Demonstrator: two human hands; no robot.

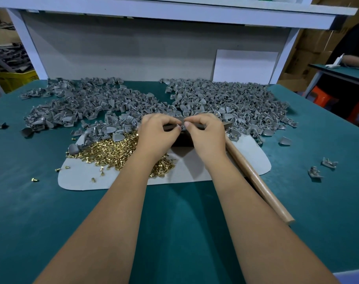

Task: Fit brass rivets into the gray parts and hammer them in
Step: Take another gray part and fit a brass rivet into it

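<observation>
I pinch one small gray plastic part (pixel 181 127) between the fingertips of my left hand (pixel 158 131) and my right hand (pixel 205 132), all fingers curled around it, above the dark block (pixel 182 141) in the middle of the pale mat (pixel 195 171). I cannot tell if a rivet already sits in its hole. The part is tiny, so a tilted rivet from the loose heap of brass rivets (pixel 117 150) on the near left could jam or drop, and the wooden hammer handle (pixel 256 181) just right of my wrist could be knocked.

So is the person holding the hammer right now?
No, the hammer lies on the table beside the right hand, and both that hand and the left hand pinch a small gray part.
</observation>
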